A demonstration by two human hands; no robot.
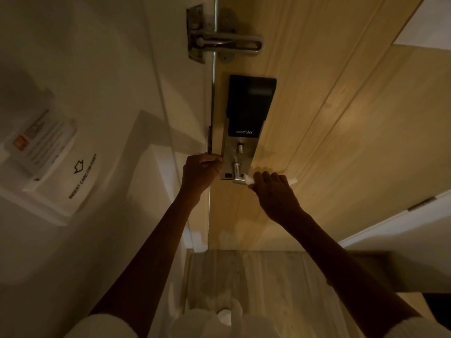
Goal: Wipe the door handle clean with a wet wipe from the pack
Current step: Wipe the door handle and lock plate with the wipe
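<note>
The silver lever door handle [237,173] juts from the smart lock plate [240,152] on the wooden door [341,123]. My right hand [275,193] is wrapped around the handle's free end with a white wet wipe [249,179] pressed between fingers and metal. My left hand [201,173] is fisted at the door's edge just left of the lock plate; whether it holds anything is hidden. The wipe pack is not in view.
A metal swing-bar door guard [224,42] sits above the lock. On the white wall to the left hangs a key card holder [61,172] with a leaflet. Wood-look floor [256,276] lies below, with my white sleeves at the bottom.
</note>
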